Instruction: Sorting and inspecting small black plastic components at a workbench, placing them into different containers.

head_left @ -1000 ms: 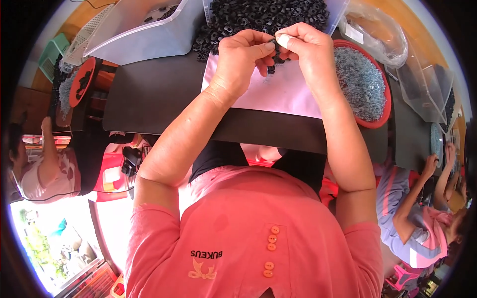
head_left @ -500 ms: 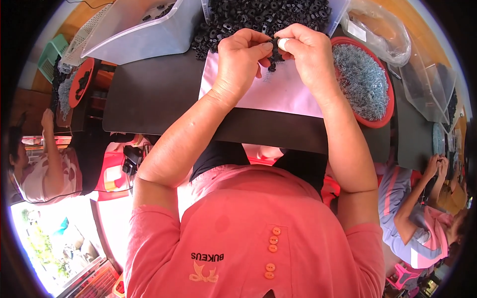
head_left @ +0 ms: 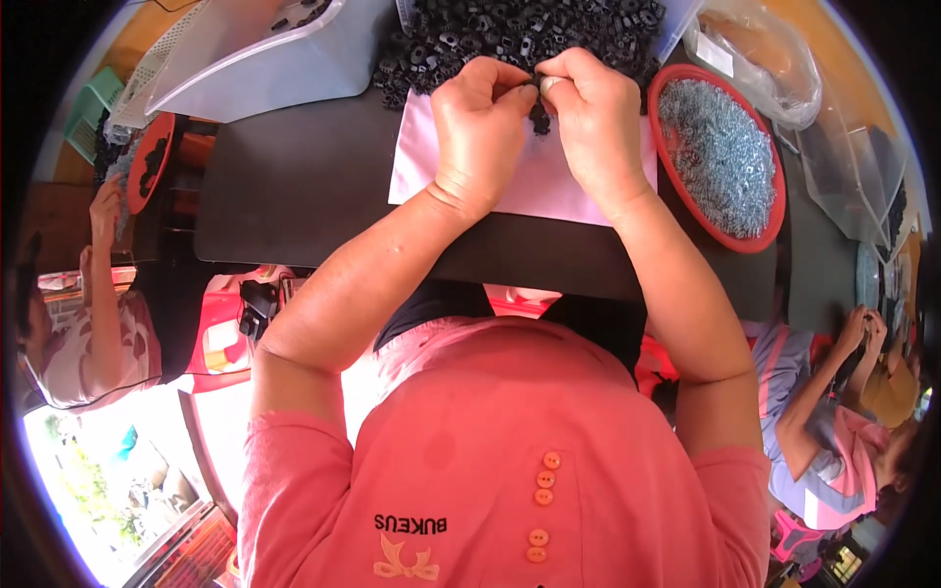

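Over the pink cloth [head_left: 431, 162], my left hand [head_left: 480, 132] and my right hand [head_left: 596, 132] meet fingertip to fingertip, both closed in a pinch. Between them is a small black plastic part [head_left: 540, 122], mostly hidden by fingers and thumbs; which end each hand grips is too small to make out. Just beyond my knuckles lies a big heap of similar black parts [head_left: 510, 39]. To the right of my right hand stands a red basin [head_left: 781, 201] full of small, shiny, silvery-blue pieces [head_left: 720, 157] that look like little metal springs.
A translucent plastic bin [head_left: 265, 83] stands at the far left of the dark table [head_left: 284, 186]. Clear plastic bags [head_left: 765, 73] lie beyond the basin. Co-workers sit on both sides, a person [head_left: 88, 323] at left and another [head_left: 823, 421] at right.
My hands stay together, with the right thumb shifted slightly on the part. The view has moved a little. The left co-worker's hand has risen toward the pieces near their orange-red basin.
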The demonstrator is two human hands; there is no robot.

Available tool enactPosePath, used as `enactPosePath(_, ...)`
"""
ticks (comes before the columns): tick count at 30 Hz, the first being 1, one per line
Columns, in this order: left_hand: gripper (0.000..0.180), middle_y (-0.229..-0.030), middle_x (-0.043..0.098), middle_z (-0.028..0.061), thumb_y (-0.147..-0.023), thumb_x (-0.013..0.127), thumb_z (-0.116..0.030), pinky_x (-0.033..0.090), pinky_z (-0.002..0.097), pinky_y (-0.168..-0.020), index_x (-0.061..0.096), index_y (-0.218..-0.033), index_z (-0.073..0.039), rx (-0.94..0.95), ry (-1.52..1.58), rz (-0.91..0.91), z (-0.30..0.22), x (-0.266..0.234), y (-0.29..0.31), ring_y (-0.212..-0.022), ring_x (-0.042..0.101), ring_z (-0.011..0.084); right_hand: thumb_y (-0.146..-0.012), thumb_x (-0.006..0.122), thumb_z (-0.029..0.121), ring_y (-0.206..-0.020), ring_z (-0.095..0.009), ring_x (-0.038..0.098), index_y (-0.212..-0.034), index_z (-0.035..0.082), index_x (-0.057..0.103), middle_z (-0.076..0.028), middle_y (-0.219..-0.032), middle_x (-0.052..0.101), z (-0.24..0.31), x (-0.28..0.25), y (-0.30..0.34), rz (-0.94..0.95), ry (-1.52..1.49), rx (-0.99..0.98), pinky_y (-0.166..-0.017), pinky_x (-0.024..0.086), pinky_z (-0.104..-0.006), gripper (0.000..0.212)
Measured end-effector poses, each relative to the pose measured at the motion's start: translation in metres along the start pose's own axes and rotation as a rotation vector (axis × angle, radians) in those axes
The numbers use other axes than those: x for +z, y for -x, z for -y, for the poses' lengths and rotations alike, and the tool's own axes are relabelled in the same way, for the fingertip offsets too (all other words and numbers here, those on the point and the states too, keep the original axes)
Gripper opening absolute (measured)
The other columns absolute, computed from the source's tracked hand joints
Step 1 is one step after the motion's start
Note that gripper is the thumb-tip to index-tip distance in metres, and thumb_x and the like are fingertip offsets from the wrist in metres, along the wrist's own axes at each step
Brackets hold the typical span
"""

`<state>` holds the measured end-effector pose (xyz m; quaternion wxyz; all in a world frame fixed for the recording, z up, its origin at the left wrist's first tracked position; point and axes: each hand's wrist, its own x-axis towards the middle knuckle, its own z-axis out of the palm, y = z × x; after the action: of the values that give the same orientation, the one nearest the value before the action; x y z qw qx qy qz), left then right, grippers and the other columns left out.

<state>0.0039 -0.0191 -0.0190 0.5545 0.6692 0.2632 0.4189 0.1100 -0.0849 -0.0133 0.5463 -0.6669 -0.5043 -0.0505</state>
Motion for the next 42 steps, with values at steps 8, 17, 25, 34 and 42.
enactPosePath(8,0.010,-0.078,0.065,0.0042,-0.084,0.065,0.000,0.046,0.0218,-0.058,0.065,-0.093,0.003,0.085,-0.017,-0.033,0.005,-0.004,-0.007,-0.063,0.056,0.0086,-0.085,0.058,0.004,-0.060,-0.015,0.061,-0.094,-0.002,0.069,-0.011,-0.068,0.066,0.009,-0.004,-0.006,0.116,-0.314,0.290,-0.057,0.048,-0.0290,0.015)
enactPosePath(17,0.010,-0.079,0.065,0.0049,-0.085,0.063,0.000,0.046,0.0223,-0.058,0.065,-0.093,0.003,0.027,-0.007,-0.025,0.002,-0.001,-0.005,-0.063,0.056,0.0089,-0.081,0.058,0.003,-0.070,-0.034,0.066,-0.093,0.001,0.069,-0.017,-0.080,0.068,0.006,-0.002,-0.004,0.057,0.052,0.023,-0.063,0.051,-0.0403,0.017)
enactPosePath(25,0.010,-0.077,0.065,0.0042,-0.084,0.065,-0.001,0.046,0.0228,-0.057,0.065,-0.093,0.003,-0.004,0.004,-0.019,0.000,-0.001,-0.002,-0.062,0.056,0.0088,-0.078,0.057,0.003,-0.070,-0.035,0.065,-0.086,0.002,0.065,-0.014,-0.081,0.067,0.007,0.001,0.002,0.027,0.261,-0.112,-0.061,0.051,-0.0429,0.012)
enactPosePath(34,0.005,-0.066,0.066,0.0158,-0.074,0.066,0.000,0.049,0.0314,-0.057,0.065,-0.077,0.004,0.120,-0.127,-0.106,-0.001,0.001,-0.004,-0.058,0.062,0.0215,-0.070,0.064,0.008,-0.067,-0.033,0.063,-0.074,0.005,0.054,-0.011,-0.073,0.061,0.001,0.010,0.005,-0.026,0.473,-0.283,-0.054,0.048,-0.0433,0.011)
enactPosePath(42,0.006,-0.068,0.066,0.0121,-0.077,0.066,0.000,0.049,0.0305,-0.057,0.066,-0.080,0.005,-0.018,0.030,-0.106,0.002,0.002,-0.008,-0.059,0.060,0.0173,-0.073,0.062,0.004,-0.071,-0.033,0.065,-0.080,0.003,0.061,-0.013,-0.076,0.066,-0.002,0.013,0.005,-0.036,0.311,-0.191,-0.058,0.051,-0.0415,0.006)
